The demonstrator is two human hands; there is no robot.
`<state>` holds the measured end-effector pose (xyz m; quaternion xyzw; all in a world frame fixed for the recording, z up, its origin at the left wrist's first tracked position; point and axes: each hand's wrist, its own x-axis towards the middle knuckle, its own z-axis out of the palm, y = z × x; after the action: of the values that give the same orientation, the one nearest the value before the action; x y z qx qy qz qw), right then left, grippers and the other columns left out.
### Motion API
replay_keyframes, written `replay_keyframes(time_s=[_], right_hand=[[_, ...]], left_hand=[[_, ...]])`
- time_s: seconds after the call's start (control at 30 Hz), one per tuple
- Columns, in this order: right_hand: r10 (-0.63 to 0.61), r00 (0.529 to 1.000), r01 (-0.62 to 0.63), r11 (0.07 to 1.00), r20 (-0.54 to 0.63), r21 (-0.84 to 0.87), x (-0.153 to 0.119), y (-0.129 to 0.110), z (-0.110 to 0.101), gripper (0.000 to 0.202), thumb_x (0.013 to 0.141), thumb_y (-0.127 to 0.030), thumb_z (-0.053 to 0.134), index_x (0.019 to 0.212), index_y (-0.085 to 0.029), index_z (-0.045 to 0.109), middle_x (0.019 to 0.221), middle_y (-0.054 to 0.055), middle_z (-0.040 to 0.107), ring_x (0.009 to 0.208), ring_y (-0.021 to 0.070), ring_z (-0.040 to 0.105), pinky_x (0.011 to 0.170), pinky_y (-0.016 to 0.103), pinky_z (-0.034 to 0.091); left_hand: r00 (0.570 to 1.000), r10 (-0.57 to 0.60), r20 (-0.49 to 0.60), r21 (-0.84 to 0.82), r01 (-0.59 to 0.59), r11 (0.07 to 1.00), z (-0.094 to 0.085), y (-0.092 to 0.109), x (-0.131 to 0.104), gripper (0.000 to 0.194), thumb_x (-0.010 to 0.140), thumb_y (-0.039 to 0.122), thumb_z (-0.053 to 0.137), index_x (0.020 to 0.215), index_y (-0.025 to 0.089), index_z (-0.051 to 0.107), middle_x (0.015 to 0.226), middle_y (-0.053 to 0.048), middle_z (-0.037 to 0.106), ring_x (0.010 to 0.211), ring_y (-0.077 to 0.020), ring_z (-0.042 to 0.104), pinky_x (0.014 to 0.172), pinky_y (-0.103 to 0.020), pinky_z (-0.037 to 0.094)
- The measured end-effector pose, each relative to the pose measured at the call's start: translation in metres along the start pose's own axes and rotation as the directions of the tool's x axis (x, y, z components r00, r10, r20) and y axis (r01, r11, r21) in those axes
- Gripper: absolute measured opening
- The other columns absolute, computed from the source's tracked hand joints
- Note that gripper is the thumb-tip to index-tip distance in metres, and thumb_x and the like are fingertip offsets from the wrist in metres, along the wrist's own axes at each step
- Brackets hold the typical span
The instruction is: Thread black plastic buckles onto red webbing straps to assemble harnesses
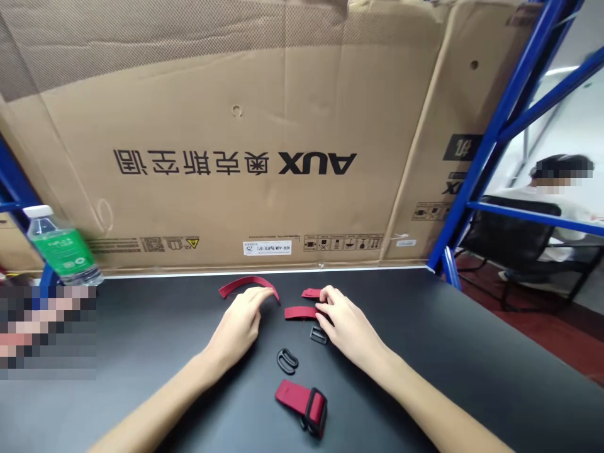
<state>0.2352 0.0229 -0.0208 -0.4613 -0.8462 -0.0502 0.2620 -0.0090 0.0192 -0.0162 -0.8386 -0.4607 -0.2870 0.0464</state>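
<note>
My left hand (pixel 238 324) rests on the black table with its fingers bent together over a curved red webbing strap (pixel 244 280). The strap's right end emerges just past the fingertips. Over to the right, my right hand (pixel 349 324) has its thumb and fingers closed at the end of a short red strap piece (pixel 299 312). A second red piece (pixel 310 292) lies just behind it, against the fingertips. Beside the right thumb is a black slide buckle (pixel 318 335). A black looped hook (pixel 287 361) lies between my forearms. Nearer me sits a red strap threaded through a black buckle (pixel 302 402).
A large cardboard box wall (pixel 264 207) rises along the table's back edge. A water bottle (pixel 66 248) stands at the back left. Blue metal posts (pixel 491 145) frame the side. Beyond them at right, a person (pixel 561 189) sits in a black chair.
</note>
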Motion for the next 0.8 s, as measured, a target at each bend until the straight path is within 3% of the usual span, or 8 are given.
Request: replay_keyframes(time_s=[0.1, 0.17, 0.23, 0.33, 0.47, 0.53, 0.7, 0.8], right_hand=[[0.037, 0.999, -0.038, 0.999, -0.009, -0.039, 0.000, 0.008, 0.003, 0.024, 0.089, -0.012, 0.052, 0.072, -0.018, 0.067, 0.089, 0.008, 0.058, 0.075, 0.0201, 0.060, 0.068, 0.032, 0.054], [0.067, 0.997, -0.068, 0.998, -0.031, -0.007, 0.001, 0.010, 0.002, 0.020, 0.088, -0.013, 0.053, 0.078, -0.018, 0.069, 0.090, 0.008, 0.057, 0.075, 0.0201, 0.060, 0.068, 0.032, 0.054], [0.090, 0.994, -0.083, 0.993, -0.066, 0.088, 0.002, 0.007, -0.002, 0.019, 0.089, -0.015, 0.052, 0.091, -0.019, 0.070, 0.094, 0.007, 0.056, 0.076, 0.0198, 0.061, 0.069, 0.032, 0.055], [0.105, 0.990, -0.068, 0.941, -0.096, 0.330, 0.005, -0.003, -0.008, 0.022, 0.093, -0.020, 0.050, 0.104, -0.021, 0.068, 0.101, 0.007, 0.056, 0.084, 0.0199, 0.062, 0.079, 0.035, 0.055], [0.108, 0.991, -0.034, 0.754, -0.073, 0.656, 0.007, -0.019, -0.012, 0.031, 0.091, -0.031, 0.057, 0.120, -0.022, 0.062, 0.124, 0.010, 0.054, 0.090, 0.0186, 0.062, 0.081, 0.034, 0.054], [0.129, 0.987, -0.011, 0.639, -0.093, 0.769, 0.007, -0.026, -0.014, 0.038, 0.090, -0.037, 0.060, 0.125, -0.024, 0.059, 0.129, 0.010, 0.053, 0.084, 0.0165, 0.061, 0.075, 0.031, 0.054], [0.256, 0.962, -0.002, 0.352, -0.094, 0.936, 0.007, -0.035, -0.022, 0.032, 0.086, -0.050, 0.061, 0.093, -0.019, 0.066, 0.070, -0.002, 0.058, 0.058, 0.0130, 0.053, 0.057, 0.026, 0.047], [0.506, 0.842, 0.020, 0.320, -0.189, 0.947, 0.011, -0.030, -0.029, 0.031, 0.079, -0.049, 0.070, 0.085, -0.020, 0.063, 0.073, -0.001, 0.061, 0.065, 0.0148, 0.057, 0.060, 0.026, 0.048]], left_hand=[[0.991, 0.126, 0.052, 0.107, -0.131, 0.986, 0.003, -0.008, 0.020, 0.049, 0.082, -0.004, 0.037, 0.120, 0.015, 0.062, 0.123, -0.011, 0.068, 0.115, -0.0230, 0.061, 0.095, -0.038, 0.051], [0.982, 0.179, 0.066, 0.119, -0.186, 0.975, 0.004, -0.009, 0.032, 0.035, 0.085, -0.001, 0.044, 0.100, 0.017, 0.069, 0.108, -0.008, 0.074, 0.108, -0.0232, 0.064, 0.094, -0.037, 0.050], [0.976, 0.212, 0.051, 0.123, -0.217, 0.968, 0.003, -0.008, 0.041, 0.027, 0.087, 0.002, 0.048, 0.083, 0.018, 0.070, 0.085, -0.005, 0.075, 0.092, -0.0220, 0.067, 0.089, -0.036, 0.050], [0.973, 0.227, -0.041, 0.137, -0.220, 0.966, -0.003, -0.002, 0.048, 0.027, 0.094, 0.009, 0.047, 0.084, 0.017, 0.071, 0.078, -0.005, 0.073, 0.079, -0.0202, 0.066, 0.086, -0.037, 0.048], [0.944, 0.232, -0.233, 0.116, -0.210, 0.971, -0.020, 0.021, 0.054, 0.023, 0.100, 0.023, 0.048, 0.100, 0.019, 0.071, 0.094, -0.007, 0.074, 0.089, -0.0210, 0.064, 0.081, -0.036, 0.047], [0.886, 0.270, -0.376, -0.049, -0.310, 0.950, -0.030, 0.040, 0.058, 0.017, 0.097, 0.025, 0.056, 0.095, 0.020, 0.072, 0.090, -0.005, 0.074, 0.084, -0.0192, 0.064, 0.077, -0.033, 0.048], [0.884, 0.293, -0.364, -0.359, -0.423, 0.832, -0.042, 0.082, 0.060, 0.010, 0.092, 0.020, 0.063, 0.094, 0.021, 0.073, 0.090, -0.004, 0.073, 0.082, -0.0161, 0.064, 0.075, -0.028, 0.053], [0.898, 0.158, -0.411, -0.373, -0.324, 0.869, -0.033, 0.086, 0.048, 0.021, 0.089, 0.028, 0.068, 0.109, 0.021, 0.069, 0.109, -0.008, 0.069, 0.100, -0.0207, 0.064, 0.087, -0.034, 0.053]])
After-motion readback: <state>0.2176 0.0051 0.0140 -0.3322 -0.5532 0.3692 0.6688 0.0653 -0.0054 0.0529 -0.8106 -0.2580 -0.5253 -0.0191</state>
